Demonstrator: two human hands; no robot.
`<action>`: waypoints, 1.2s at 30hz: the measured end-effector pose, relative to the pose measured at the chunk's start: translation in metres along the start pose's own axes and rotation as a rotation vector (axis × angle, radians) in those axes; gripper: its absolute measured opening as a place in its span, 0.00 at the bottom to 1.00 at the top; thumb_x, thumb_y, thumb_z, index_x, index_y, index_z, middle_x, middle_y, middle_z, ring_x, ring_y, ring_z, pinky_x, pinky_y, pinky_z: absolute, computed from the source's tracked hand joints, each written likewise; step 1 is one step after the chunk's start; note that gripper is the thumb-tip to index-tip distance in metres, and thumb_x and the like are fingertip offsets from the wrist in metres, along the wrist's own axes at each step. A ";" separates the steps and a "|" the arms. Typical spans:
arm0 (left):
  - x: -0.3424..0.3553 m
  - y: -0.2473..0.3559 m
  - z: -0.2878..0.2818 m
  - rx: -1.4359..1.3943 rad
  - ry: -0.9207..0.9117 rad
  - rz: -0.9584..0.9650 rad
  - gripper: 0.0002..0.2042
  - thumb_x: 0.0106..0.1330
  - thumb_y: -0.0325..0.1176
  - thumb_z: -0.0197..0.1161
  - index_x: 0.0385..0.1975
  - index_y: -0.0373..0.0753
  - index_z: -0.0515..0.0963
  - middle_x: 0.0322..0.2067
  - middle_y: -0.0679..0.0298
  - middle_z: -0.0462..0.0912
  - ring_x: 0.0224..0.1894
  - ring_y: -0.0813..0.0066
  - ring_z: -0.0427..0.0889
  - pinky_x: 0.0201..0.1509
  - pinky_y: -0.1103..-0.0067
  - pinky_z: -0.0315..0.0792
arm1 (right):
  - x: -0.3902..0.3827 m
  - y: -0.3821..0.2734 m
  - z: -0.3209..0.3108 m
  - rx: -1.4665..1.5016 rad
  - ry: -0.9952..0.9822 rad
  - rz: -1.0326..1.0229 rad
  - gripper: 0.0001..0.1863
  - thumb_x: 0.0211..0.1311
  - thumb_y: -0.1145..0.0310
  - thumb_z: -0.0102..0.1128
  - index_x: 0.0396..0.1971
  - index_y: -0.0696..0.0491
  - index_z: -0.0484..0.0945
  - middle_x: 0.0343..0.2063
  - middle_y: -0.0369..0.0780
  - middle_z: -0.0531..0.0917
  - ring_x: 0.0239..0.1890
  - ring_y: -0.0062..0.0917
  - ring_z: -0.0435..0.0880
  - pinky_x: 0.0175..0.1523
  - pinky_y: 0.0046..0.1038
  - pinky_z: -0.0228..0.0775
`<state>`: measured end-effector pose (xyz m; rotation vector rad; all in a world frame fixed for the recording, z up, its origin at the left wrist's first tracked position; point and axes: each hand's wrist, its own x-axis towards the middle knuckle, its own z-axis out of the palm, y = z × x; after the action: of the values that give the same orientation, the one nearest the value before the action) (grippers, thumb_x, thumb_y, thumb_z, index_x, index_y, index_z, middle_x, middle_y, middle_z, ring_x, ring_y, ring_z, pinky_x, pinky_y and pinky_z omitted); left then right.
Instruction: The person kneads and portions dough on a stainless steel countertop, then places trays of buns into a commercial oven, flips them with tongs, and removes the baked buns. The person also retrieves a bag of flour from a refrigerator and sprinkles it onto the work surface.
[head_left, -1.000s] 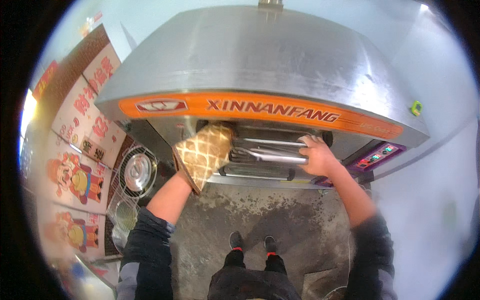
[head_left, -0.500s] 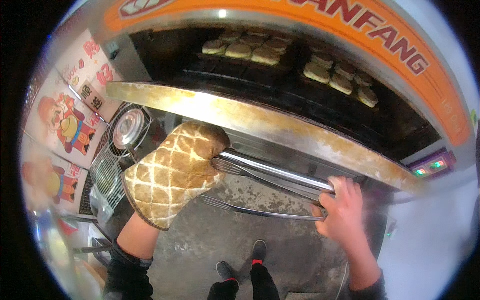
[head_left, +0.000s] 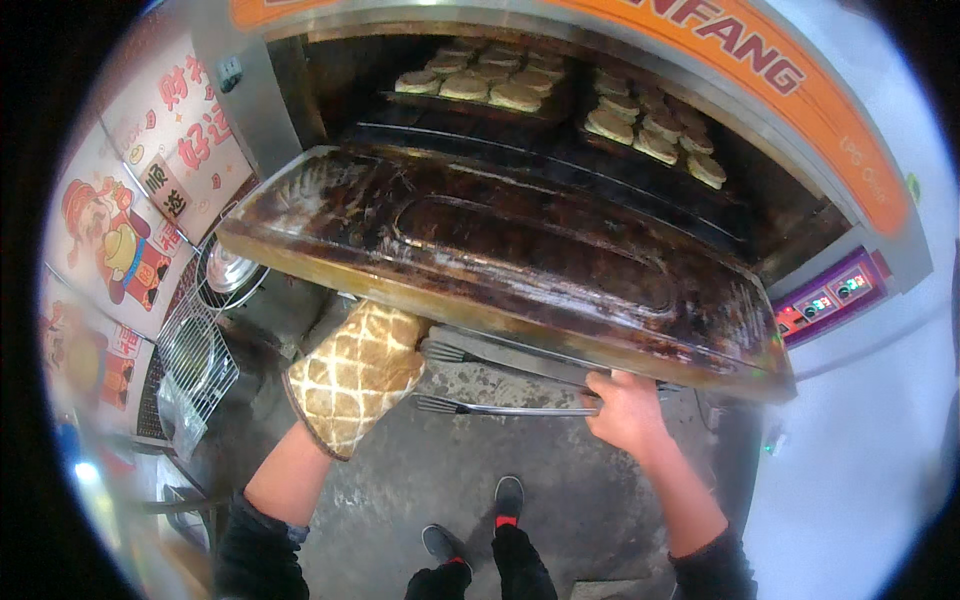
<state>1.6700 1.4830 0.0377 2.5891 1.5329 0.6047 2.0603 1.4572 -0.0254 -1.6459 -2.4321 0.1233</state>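
My left hand, inside a brown quilted oven mitt, is closed at the front edge of the oven door. In the earlier frame the mitt grips the door's metal bar handle; now the door's edge hides the handle and the mitt's fingertips. My right hand is closed around metal tongs with fork-like tips pointing left. Its fingers also reach under the door's right part. The door leans toward me, its scorched inner face showing. Behind it, flat round breads lie in rows on two dark trays inside the oven.
A purple control panel with lit displays sits on the oven's right. At left stand a wire rack, a pot with a metal lid and a plastic bag. My shoes are on the grey floor.
The oven door has swung down toward me, showing its inner face and more of the breads. Both hands have moved with it, the right one shifting left with the tongs.
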 end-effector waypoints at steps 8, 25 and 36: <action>-0.003 -0.006 0.004 -0.107 0.091 -0.073 0.23 0.67 0.18 0.63 0.63 0.35 0.82 0.63 0.44 0.83 0.67 0.41 0.81 0.71 0.57 0.78 | 0.046 0.047 0.036 0.146 -0.258 0.111 0.14 0.67 0.61 0.68 0.49 0.48 0.90 0.43 0.49 0.92 0.48 0.50 0.91 0.53 0.52 0.83; 0.300 -0.048 -0.114 0.210 0.109 0.049 0.17 0.81 0.44 0.61 0.52 0.37 0.87 0.51 0.49 0.89 0.55 0.49 0.88 0.60 0.58 0.82 | -0.149 -0.020 0.012 0.479 -0.346 0.534 0.20 0.66 0.54 0.77 0.37 0.58 0.83 0.49 0.54 0.89 0.48 0.50 0.90 0.54 0.51 0.83; 0.420 -0.127 -0.058 0.407 -0.414 0.022 0.14 0.75 0.40 0.65 0.42 0.34 0.88 0.44 0.49 0.91 0.49 0.52 0.90 0.56 0.62 0.83 | -0.302 -0.203 -0.054 0.533 -0.596 1.478 0.40 0.71 0.46 0.72 0.77 0.49 0.74 0.62 0.56 0.87 0.65 0.49 0.86 0.69 0.48 0.76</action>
<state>1.7215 1.8977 0.1827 2.7651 1.6109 -0.2673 1.9958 1.0994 0.0283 -2.8361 -0.6506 1.4104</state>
